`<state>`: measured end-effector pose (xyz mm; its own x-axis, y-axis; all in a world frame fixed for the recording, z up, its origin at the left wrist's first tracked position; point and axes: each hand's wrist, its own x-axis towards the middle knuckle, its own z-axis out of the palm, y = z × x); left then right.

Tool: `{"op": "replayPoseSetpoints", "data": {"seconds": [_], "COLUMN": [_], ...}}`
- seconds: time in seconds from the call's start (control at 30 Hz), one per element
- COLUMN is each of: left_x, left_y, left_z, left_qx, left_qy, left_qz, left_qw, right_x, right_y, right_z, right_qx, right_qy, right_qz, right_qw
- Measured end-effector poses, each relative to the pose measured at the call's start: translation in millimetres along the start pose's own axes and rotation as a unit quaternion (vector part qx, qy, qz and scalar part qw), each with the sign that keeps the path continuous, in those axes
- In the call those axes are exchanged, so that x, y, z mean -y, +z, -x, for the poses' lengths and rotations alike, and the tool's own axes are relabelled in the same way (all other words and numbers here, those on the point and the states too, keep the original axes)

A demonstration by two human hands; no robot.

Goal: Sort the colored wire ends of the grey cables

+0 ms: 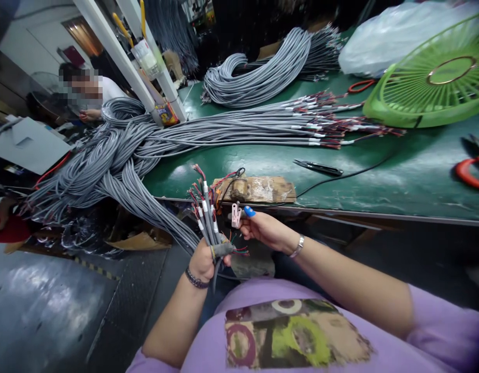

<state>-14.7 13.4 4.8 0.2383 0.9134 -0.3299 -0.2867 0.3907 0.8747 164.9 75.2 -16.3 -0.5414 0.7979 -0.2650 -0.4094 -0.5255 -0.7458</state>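
My left hand [202, 261] is closed around a bundle of grey cables [209, 223], held upright in front of my body. White bands and bare red and dark wire ends show at the bundle's top. A short grey piece [223, 249] lies across it at my fingers, with thin coloured wires [241, 252] sticking out to the right. My right hand [263, 230], with blue on the thumb tip, pinches a small pinkish-white clip-like piece [235, 215] just right of the bundle. Its exact kind is unclear. Behind both hands, a worn wooden block [266, 189] sits at the bench edge.
Long grey cables [231, 129] lie across the green bench [410, 176], with coiled cables [258, 77] behind. Black snips [318, 167], red-handled scissors [473, 168] and a green fan [437, 77] are to the right. A metal post [118, 52] and another person [103, 90] are at left.
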Motion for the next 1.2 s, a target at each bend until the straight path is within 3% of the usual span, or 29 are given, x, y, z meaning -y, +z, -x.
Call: {"op": "replayPoseSetpoints", "data": {"seconds": [0.1,0.27,0.47,0.6,0.97,1.2], "left_x": [-4.9,-8.1,-9.2,-8.3,-5.3,-4.9], "left_y": [0.5,4.8,12.3,13.9,14.2,17.1], "left_z": [-4.9,-14.6,-24.9,-27.2,-29.7,-7.1], "left_qx": [0.022,0.029,0.044,0.040,0.025,-0.001], "left_qy": [-0.025,-0.043,-0.057,-0.067,-0.076,-0.019], "left_qz": [0.004,0.008,0.007,-0.004,-0.005,-0.052], "left_qw": [0.999,0.999,0.997,0.997,0.997,0.998], "right_x": [1.8,-0.5,-3.6,-5.7,-7.5,2.3], "right_y": [7.4,10.0,15.3,19.3,22.6,18.4], "right_z": [-4.5,-6.7,-14.1,-18.8,-18.5,-7.6], "right_qx": [0.002,-0.112,-0.017,-0.026,-0.030,0.014], "right_qy": [-0.053,-0.171,-0.053,-0.059,-0.072,0.004], "right_qz": [0.040,0.138,-0.053,-0.122,-0.143,-0.142], "right_qw": [0.998,0.969,0.997,0.990,0.987,0.990]}}
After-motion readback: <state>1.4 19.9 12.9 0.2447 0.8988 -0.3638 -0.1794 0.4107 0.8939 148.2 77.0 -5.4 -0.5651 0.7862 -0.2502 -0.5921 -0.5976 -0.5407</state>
